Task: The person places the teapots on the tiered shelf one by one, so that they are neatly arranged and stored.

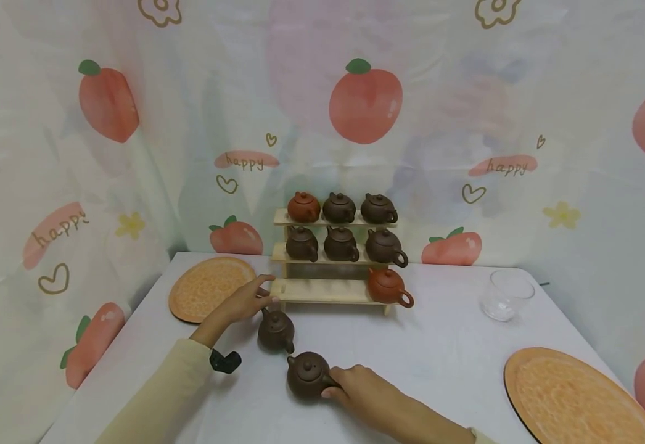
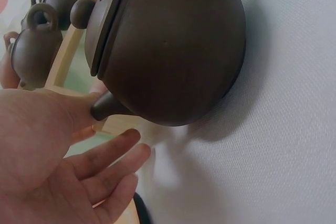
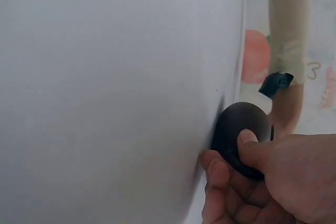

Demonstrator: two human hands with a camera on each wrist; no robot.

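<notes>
Right grip: the right hand (image 1: 368,387) has its fingers and thumb curled round the handle side of the nearest teapot (image 1: 307,375), which stands upright on the desk (image 1: 444,351) with its lid on.
Nearest teapot, handling: small, dark clay, rigid and brittle by the look of it; a knock on the spout or a loose lid could chip. I'd judge it light enough for one hand, with the handle the natural hold and a finger over the lid knob if it gets tipped.
Left grip: the left hand (image 1: 249,298) lies with fingers straight and loose, holding nothing, its tips at the end of the rack's lowest step.
Second teapot (image 1: 275,330): just beyond the right grip and just below the left, free on the desk, spout towards the first pot.
Wooden rack (image 1: 322,291): beyond both grips; a reddish teapot (image 1: 388,287) on the lowest step, three pots on each higher step.
Off to the sides: a glass cup (image 1: 504,295) far right of the grips, round orange mats left and right.
</notes>
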